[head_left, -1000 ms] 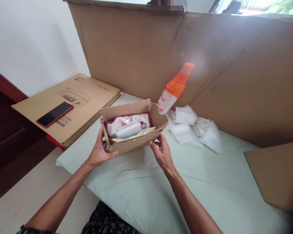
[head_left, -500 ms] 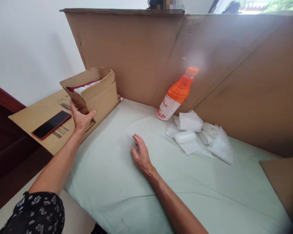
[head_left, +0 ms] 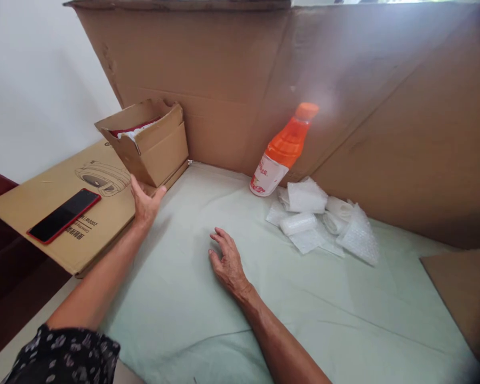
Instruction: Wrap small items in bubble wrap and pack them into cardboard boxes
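My left hand (head_left: 146, 205) is at the lower front corner of a small open cardboard box (head_left: 164, 146), thumb and fingers spread. I cannot tell whether the fingertips still touch it. Something dark red and white shows inside this box. It stands at the back of a large flat carton (head_left: 106, 213) with a printed drawing on it. My right hand (head_left: 229, 262) is over the pale green cloth (head_left: 192, 298), fingers loosely apart and holding nothing. Beyond it, an orange bottle (head_left: 282, 152) with a white label stands by the cardboard wall.
A phone (head_left: 64, 216) with a red edge lies on the flat carton. Crumpled bubble wrap (head_left: 308, 197) is heaped beside the bottle. A tall cardboard wall (head_left: 220, 80) runs along the back. Another cardboard piece (head_left: 464, 282) sits at the right.
The small box has shifted backward on the flat carton, and more of the printed drawing shows. My left hand has slid right along its lower corner. The view has tilted down.
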`<state>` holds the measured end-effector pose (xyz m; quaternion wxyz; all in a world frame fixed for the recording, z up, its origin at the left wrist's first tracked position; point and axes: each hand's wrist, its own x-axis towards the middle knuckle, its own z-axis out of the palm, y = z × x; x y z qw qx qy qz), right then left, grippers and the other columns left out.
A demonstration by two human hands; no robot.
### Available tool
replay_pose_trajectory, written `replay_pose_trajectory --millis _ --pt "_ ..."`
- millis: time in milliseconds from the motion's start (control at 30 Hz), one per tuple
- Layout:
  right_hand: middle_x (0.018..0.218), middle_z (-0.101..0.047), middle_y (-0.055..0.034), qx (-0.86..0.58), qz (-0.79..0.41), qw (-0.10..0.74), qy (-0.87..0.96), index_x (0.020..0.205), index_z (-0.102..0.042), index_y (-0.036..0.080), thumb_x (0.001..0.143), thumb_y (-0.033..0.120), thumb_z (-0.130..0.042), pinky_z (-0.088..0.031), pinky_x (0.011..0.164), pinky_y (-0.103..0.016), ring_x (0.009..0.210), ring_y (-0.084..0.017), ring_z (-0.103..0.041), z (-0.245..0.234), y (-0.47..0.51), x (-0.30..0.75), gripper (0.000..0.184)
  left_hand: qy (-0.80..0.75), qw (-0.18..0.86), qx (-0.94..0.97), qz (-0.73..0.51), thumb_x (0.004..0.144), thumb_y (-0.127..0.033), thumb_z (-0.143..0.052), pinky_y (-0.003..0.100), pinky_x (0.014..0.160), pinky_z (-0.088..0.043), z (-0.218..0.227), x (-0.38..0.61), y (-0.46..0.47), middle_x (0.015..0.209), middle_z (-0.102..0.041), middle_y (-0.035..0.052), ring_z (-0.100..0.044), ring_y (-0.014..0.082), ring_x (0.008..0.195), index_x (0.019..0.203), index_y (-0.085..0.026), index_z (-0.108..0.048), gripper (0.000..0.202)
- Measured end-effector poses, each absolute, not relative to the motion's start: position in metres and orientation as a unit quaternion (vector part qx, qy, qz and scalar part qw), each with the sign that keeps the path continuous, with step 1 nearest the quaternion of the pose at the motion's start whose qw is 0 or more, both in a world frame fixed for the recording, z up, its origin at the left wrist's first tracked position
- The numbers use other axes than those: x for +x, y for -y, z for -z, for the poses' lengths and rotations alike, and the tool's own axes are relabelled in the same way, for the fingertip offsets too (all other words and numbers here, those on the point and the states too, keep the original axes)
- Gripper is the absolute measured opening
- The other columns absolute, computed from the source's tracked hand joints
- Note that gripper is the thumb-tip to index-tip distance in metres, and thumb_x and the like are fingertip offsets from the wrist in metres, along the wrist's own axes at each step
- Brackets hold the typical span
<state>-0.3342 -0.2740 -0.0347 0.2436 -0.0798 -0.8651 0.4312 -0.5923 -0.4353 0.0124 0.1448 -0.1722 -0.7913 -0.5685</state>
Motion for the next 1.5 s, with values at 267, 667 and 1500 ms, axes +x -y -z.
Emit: replay_pose_trajectory --millis 267,667,1500 --pt "0.144 -0.062 -0.0094 -0.071 -0.394 0.167 0.901 0.116 -0.073 0.023 0.085 0.015 -0.067 -0.044 0.117 -0.041 0.136 -0.023 -0.056 0.017 0.294 -0.315 0.032 0.852 0.003 -0.363 0.376 0.089 -0.051 -0.056 0.059 0.12 -0.035 0.038 -0.441 0.45 0.137 -0.061 0.0185 -0.052 0.0383 0.138 0.136 -0.019 -0.058 0.057" --pt "0.154 -0.05 -0.0162 -0.451 0.034 0.363 0.815 0.137 -0.061 0.019 0.087 0.021 -0.058 -0.03 0.116 -0.058 0.146 -0.036 -0.04 -0.115 0.082 -0.028 0.05 0.841 0.03 -0.469 0.267 0.092 -0.051 -0.044 0.064 0.114 -0.039 0.038 -0.374 0.427 0.139 -0.06 0.0217 -0.052 0.0436 0.136 0.117 -0.017 -0.068 0.048" --pt "0.095 -0.077 -0.0093 -0.536 -0.399 0.479 0.57 0.096 -0.078 0.024 0.086 0.06 -0.068 -0.059 0.081 -0.047 0.08 -0.027 -0.072 -0.067 0.239 0.123 0.039 0.64 -0.214 -0.549 0.493 0.092 -0.045 -0.062 0.053 0.119 -0.04 0.003 -0.221 0.403 0.158 -0.046 0.0142 -0.046 0.0345 0.146 0.157 -0.025 -0.037 0.072"
